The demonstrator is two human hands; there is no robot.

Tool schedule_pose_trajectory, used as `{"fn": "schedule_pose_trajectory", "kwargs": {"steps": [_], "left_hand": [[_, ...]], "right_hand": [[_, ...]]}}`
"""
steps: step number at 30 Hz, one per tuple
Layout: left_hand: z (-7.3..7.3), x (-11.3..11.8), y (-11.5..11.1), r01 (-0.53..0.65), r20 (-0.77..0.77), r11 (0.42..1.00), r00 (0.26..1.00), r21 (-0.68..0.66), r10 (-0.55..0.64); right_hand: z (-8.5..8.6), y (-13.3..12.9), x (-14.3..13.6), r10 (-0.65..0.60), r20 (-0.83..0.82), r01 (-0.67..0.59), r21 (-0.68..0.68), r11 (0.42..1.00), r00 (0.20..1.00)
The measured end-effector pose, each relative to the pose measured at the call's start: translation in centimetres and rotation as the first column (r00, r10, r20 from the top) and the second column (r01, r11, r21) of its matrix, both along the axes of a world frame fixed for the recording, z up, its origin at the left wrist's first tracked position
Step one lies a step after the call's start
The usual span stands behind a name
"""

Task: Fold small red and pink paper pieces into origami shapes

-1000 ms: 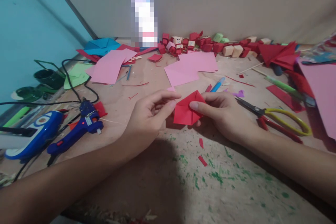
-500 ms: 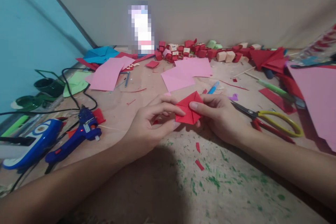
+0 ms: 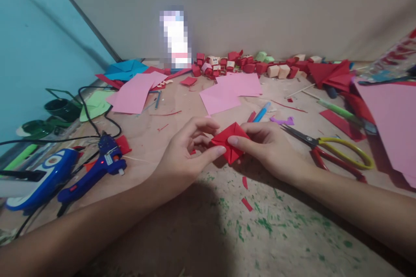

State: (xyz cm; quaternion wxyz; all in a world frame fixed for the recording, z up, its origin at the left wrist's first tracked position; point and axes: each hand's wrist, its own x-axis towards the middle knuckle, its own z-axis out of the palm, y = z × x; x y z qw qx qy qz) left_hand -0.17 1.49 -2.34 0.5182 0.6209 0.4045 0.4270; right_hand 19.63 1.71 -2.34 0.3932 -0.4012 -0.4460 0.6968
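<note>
A small red folded paper, roughly diamond-shaped with creases meeting near its middle, is held just above the table between my hands. My right hand pinches it, the thumb lying on top and the fingers underneath. At the paper's left corner, my left hand grips with the thumb on the edge and curled fingers behind. To the right lie scissors with one yellow and one red handle, their blades beside my right hand. A blue marker and a purple scrap lie just beyond the paper.
On the left are a blue glue gun, its cable and a blue-white device. Pink sheets lie farther back, before a row of small paper boxes. A lit phone stands against the wall. Red scraps lie in front.
The red paper has turned and moved slightly left and nearer. My left fingers have lifted off its top and curled behind, and the left thumb now rests on its left corner.
</note>
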Motion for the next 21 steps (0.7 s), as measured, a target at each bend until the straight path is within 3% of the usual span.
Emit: {"fn": "schedule_pose_trajectory", "kwargs": {"steps": [6, 13, 18, 21], "left_hand": [[-0.14, 0.13, -0.10, 0.033, 0.015, 0.993, 0.999, -0.117, -0.032], [0.00, 0.31, 0.19, -0.099, 0.068, 0.984, 0.992, -0.145, 0.110], [-0.06, 0.54, 0.26, -0.060, 0.182, 0.977, 0.979, -0.202, 0.098], [-0.03, 0.56, 0.15, -0.023, 0.147, 0.971, 0.987, -0.237, 0.059]], "right_hand": [[-0.06, 0.14, 0.24, 0.092, -0.019, -0.091, 0.057, 0.994, 0.996], [0.09, 0.09, -0.49, 0.075, -0.327, -0.090, -0.030, 0.995, 0.942], [-0.12, 0.49, -0.32, 0.098, -0.154, -0.099, 0.001, 0.995, 0.983], [-0.34, 0.64, -0.18, 0.093, -0.119, -0.092, 0.014, 0.996, 0.988]]}}
